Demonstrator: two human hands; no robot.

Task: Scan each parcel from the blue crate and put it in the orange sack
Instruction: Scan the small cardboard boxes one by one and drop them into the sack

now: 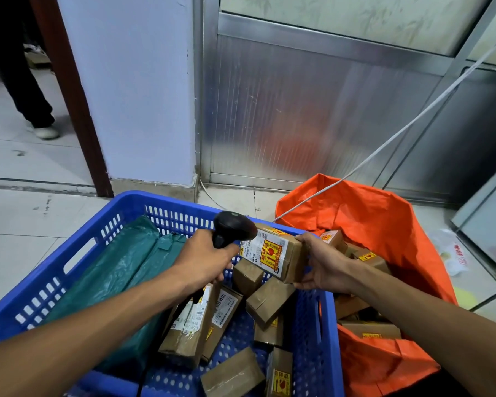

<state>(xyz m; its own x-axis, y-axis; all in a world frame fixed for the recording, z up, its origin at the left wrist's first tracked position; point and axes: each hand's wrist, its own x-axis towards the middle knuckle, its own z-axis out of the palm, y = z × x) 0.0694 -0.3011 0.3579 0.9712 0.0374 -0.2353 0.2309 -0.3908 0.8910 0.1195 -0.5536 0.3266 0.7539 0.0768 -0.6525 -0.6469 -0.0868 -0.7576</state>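
- While the scan step appears to be in hand, the blue perforated plastic crate (pixel 78 253) fills the frame from 6 to 9 o'clock; it holds a large teal plastic mailer bag (pixel 121 279) along its 9 o'clock side and a loose heap of brown cardboard parcels (pixel 269 302) toward 5 o'clock, so many parcels seem left to process.
- Orange woven-plastic sack (pixel 378 222), mouth open, touching the crate's 3 o'clock wall; several brown boxes with yellow-and-red stickers (pixel 370 333) already lie inside it.
- Left hand (pixel 204 259), near frame centre, fingers wrapped round the handle of a black pistol-grip barcode scanner (pixel 232 227), whose head points toward 3 o'clock at the label just beside it.
- Right hand (pixel 324 265), at 3 o'clock of centre, grips the end of a brown taped cardboard parcel with a white shipping label (pixel 278 250), held raised above the crate's far 3 o'clock corner, label side turned to the scanner.
- Judged next move: once the code reads, the right hand would carry this parcel toward 3 o'clock over the crate wall and let it go into the sack; it calls for clearing the rim and the white cable (pixel 384 144) that runs down to the sack's mouth.
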